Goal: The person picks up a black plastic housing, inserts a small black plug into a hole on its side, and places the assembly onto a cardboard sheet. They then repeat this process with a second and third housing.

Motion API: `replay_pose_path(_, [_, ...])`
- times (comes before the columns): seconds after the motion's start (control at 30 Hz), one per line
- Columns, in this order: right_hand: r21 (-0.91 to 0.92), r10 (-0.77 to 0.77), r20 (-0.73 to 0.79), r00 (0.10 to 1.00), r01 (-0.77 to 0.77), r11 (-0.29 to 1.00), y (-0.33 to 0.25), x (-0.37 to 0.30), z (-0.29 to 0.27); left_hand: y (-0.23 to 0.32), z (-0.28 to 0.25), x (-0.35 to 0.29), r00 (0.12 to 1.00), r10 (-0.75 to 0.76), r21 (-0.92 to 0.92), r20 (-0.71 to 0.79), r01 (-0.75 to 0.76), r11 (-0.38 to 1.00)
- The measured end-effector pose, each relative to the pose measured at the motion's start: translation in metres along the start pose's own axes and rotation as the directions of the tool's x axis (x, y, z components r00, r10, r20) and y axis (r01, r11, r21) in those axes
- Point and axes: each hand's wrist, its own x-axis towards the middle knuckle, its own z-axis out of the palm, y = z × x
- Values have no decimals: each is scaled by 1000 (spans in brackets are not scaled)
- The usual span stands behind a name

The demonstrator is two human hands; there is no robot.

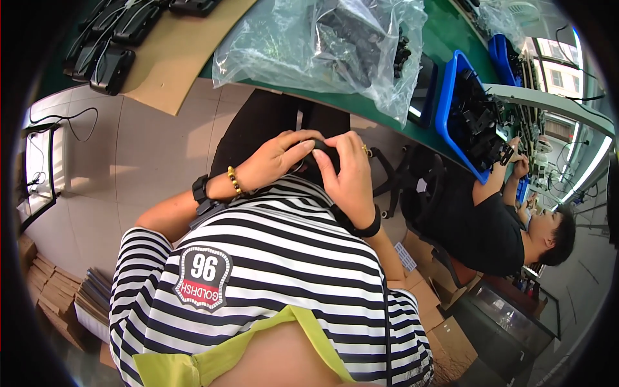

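Both my hands meet in front of my striped shirt, above my dark trousers. My left hand [277,159] has its fingers closed on a small black part [318,147], thumb and forefinger pressed at its edge. My right hand [349,175] pinches the same part from the other side. The fingers cover most of it, and against the dark cloth its kind cannot be made out. Beyond the hands, a clear plastic bag [277,55] with black parts inside lies on the edge of the green bench [445,29].
Black devices with cables [113,68] sit beside a cardboard sheet [169,58] at the far left. A blue bin [445,106] of black parts stands at the right. Past it a co-worker in black [480,222] sits at the bench. Cardboard boxes [451,338] stand behind at right.
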Motion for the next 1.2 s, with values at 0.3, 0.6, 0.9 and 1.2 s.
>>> replay_pose_path(0.3, [160, -14, 121, 993, -6, 987, -2, 11, -28, 30, -7, 3, 975, -123, -358, 186, 184, 915])
replay_pose_path(0.6, [-17, -161, 14, 987, 161, 987, -23, 97, -146, 6, -33, 5, 962, 7, -575, 275, 158, 803])
replay_pose_path(0.9, [220, 156, -102, 982, -131, 967, 151, 345, -139, -30, -36, -5, 961, -125, -424, 246, 223, 878])
replay_pose_path(1.2, [-505, -372, -200, 907, 230, 832, 204, 410, -106, -52, -41, -16, 975, -194, -456, 111, 224, 861])
